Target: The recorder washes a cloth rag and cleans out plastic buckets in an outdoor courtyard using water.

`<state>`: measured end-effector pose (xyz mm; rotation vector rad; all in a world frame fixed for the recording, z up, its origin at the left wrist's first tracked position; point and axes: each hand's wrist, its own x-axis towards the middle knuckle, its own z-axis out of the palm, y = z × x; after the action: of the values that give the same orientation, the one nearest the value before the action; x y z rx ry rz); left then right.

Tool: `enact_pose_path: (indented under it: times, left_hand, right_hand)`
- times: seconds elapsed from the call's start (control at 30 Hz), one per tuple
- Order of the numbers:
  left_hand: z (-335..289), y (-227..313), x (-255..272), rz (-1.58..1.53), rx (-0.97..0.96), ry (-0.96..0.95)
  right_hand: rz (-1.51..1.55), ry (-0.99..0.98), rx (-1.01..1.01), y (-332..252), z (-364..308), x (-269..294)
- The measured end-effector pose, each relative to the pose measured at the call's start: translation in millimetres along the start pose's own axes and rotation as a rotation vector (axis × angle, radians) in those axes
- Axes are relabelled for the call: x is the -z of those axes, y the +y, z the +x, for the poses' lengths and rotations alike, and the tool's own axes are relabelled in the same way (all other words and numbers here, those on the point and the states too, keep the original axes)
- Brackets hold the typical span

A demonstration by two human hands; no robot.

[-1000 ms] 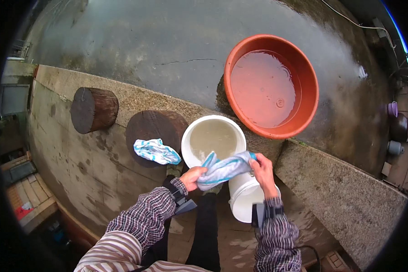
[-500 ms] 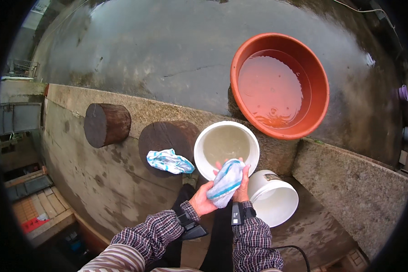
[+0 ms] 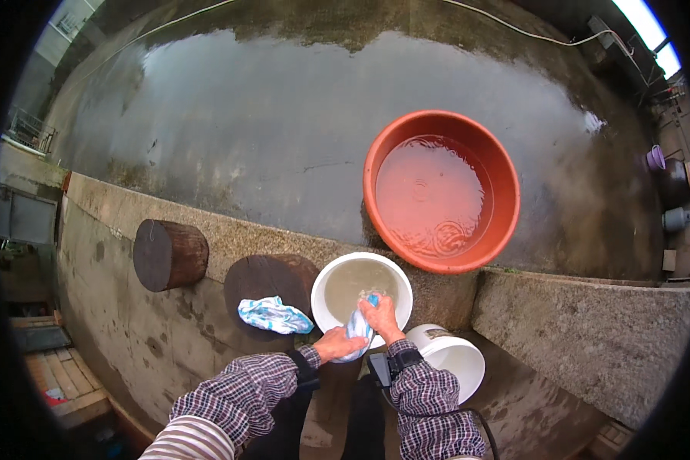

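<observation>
A wet white cloth with blue stripes (image 3: 357, 331) is bunched between my two hands over the near rim of a white bucket (image 3: 319, 295). My left hand (image 3: 340, 344) grips its lower end. Higher up, my right hand (image 3: 383, 315) is closed round the upper end, above the cloudy water in the bucket. A second white-and-blue cloth (image 3: 274, 315) lies crumpled on the dark round stump (image 3: 262, 276) just left of the bucket.
Beyond the bucket, a large orange-red basin (image 3: 495, 165) holds rippling water. Another white bucket (image 3: 463, 368) lies tipped at the right, near my right forearm. Another stump (image 3: 170, 257) stands farther left. A concrete ledge (image 3: 575, 337) runs along the right side.
Both hands have shifted slightly left, and the right one has gone from cupping the cloth to gripping its upper end. The view has tilted up, so the scene sits lower.
</observation>
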<state>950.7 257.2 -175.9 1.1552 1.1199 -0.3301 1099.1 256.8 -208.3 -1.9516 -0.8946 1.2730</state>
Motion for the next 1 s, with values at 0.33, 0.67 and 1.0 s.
enact_pose_path:
  times: [0.33, 0.67, 1.0]
  left_hand:
    - [-34, 43, -17, 0.645, -0.306, 0.459]
    - [-105, 39, -25, -0.863, -0.274, 0.163]
    - [-248, 144, -43, -1.015, -0.314, -0.148]
  right_hand:
    - [0.57, 0.023, -0.266, -9, -9, 28]
    - [0.015, 0.109, 0.246, -171, -134, 92]
    - [-0.093, -0.058, 1.081, -321, -267, 148]
